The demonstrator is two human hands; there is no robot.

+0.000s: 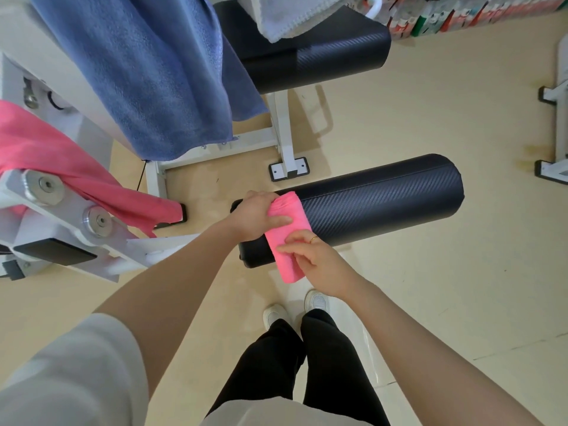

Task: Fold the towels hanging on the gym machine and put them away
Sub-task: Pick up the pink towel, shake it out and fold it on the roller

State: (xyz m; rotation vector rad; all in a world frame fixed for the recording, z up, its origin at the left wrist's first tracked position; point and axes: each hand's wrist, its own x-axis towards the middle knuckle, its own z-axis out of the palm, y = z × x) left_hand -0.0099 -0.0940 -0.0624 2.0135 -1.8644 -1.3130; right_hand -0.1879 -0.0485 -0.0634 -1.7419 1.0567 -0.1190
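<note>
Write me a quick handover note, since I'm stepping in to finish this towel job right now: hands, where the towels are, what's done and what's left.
Left hand: grip on the upper end of the folded pink towel, thumb across it.
Right hand: fingertips pinch the towel's lower edge.
The folded pink towel lies over the near end of the black roller pad.
Done: this towel is folded small.
Left: put it away, then fold the second pink towel, the blue towel and the white towel, all still draped on the machine.
</note>
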